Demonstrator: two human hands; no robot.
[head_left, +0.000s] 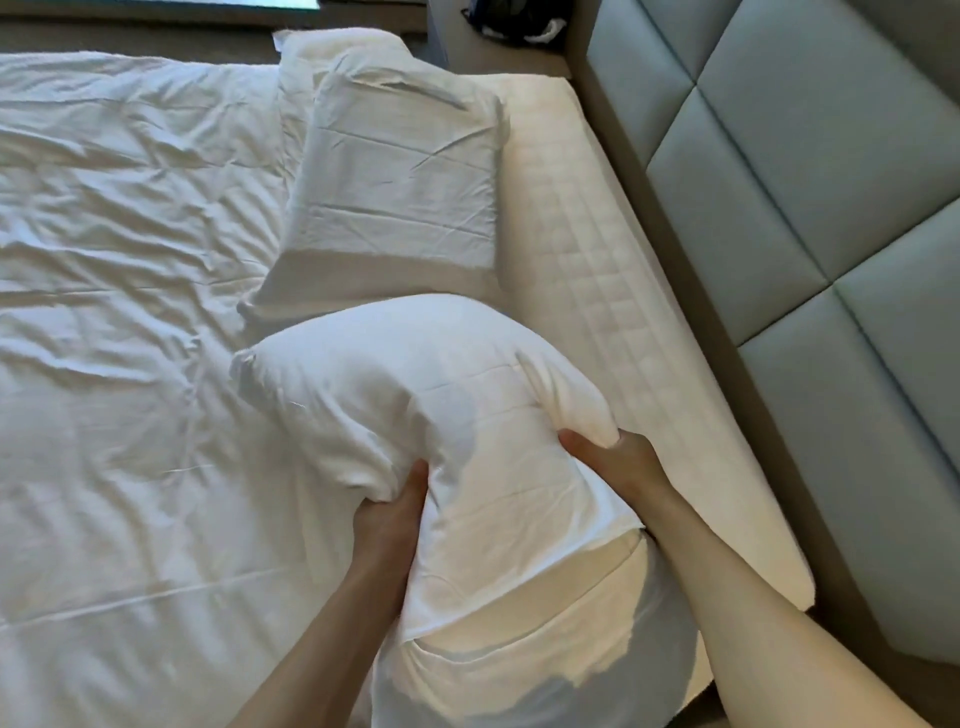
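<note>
The pillow (519, 654) is held over the near corner of the bed (104, 364), its long axis running away from the person. The pillowcase (415, 364) is clenched at its 2 sides by the left hand (392, 519) and right hand (610, 462). The bare end lies nearer than the fingers, so a pull toward the body is judged needed.

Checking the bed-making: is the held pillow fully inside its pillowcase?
Partly in: the pillow end nearest the person sticks out past the pillowcase hem.
</note>
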